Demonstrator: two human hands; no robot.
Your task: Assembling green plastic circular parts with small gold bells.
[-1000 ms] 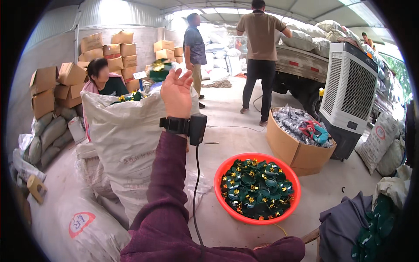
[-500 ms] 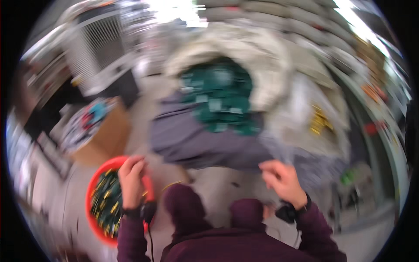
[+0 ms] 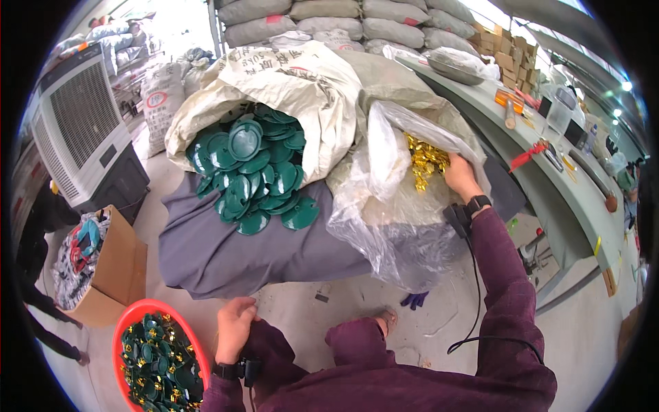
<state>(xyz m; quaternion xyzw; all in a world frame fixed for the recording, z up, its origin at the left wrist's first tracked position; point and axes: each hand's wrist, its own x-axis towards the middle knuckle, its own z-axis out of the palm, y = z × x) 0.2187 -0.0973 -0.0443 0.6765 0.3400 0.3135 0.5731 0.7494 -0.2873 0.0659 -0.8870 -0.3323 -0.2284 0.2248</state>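
My right hand [image 3: 461, 176] reaches into a clear plastic bag [image 3: 384, 226], its curled fingers against the edge of a heap of shiny gold pieces [image 3: 427, 159]. What lies between its fingertips is hidden. Beside my knee, my left hand [image 3: 235, 325] is closed, with thumb and fingers drawn together; anything in it is too small to make out. Dark green round plastic discs [image 3: 255, 165] spill from a white woven sack [image 3: 322, 103] onto grey cloth [image 3: 206, 240]. At lower left, a red tub [image 3: 118, 343] holds many green discs with gold pieces among them.
A cardboard box [image 3: 127, 271] of mixed scraps stands behind the tub, near an air cooler [image 3: 86, 130]. Along the right runs a long workbench [image 3: 549, 178] with tools. Stacked sacks [image 3: 322, 10] line the back; a purple glove [image 3: 415, 300] lies on the floor. Someone's dark-clothed legs [image 3: 38, 275] show at far left.
My right hand has moved forward and right, from above my lap into the bag of gold pieces. My left hand has left the tub for a place beside my knee. The view has shifted too.
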